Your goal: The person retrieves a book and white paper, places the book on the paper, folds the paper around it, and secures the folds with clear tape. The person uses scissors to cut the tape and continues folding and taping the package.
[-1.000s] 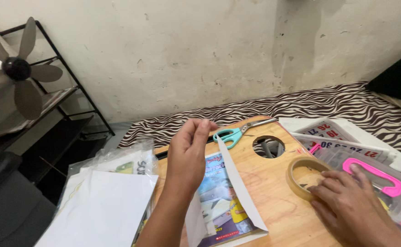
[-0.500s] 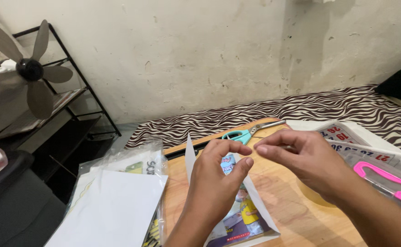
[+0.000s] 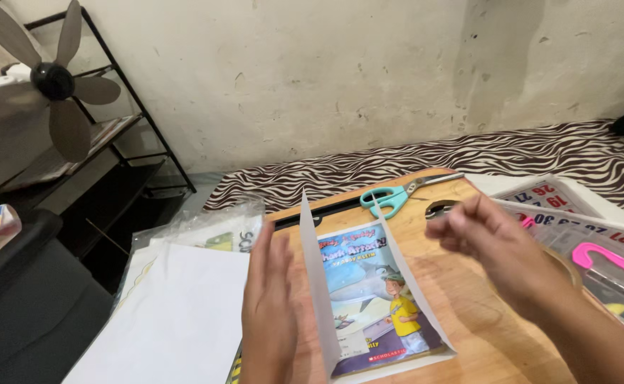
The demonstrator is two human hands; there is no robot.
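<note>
Zebra-striped cloth (image 3: 540, 153) across the back, from the wall's foot to the right edge. Wooden bench (image 3: 468, 299) in front of it, round-cornered at the far end, bare and open between the book and the right hand. Black shelf rack (image 3: 123, 153) at far left, with a grey fan (image 3: 52, 78) before it. White paper sheets (image 3: 177, 320) just left of the bench, overlapping clear plastic sleeves (image 3: 212, 224) behind them. Calendar pages (image 3: 575, 213) with red numerals at the right, partly under a clear bag holding a pink hook-shaped piece (image 3: 611, 259).

Paperback book (image 3: 365, 299) flat on the bench, centre, blue cover with a shark and a child in a yellow shirt, red strip along the lower edge. White paper wrap (image 3: 315, 284) under it, both side flaps standing up, left flap nearly upright, right flap leaning outward.

Left hand (image 3: 269, 313) flat and open, fingers together, edge-on just beside the left flap; contact not clear. Right hand (image 3: 500, 245) raised above the bench right of the book, blurred, fingertips pinched together, anything between them too small to tell. Roll of tape (image 3: 564, 259) mostly hidden behind that hand.

Teal-handled scissors (image 3: 390, 195) near the bench's far edge, blades pointing right, well apart from both hands. Dark round cut-out (image 3: 440, 208) just right of them.
</note>
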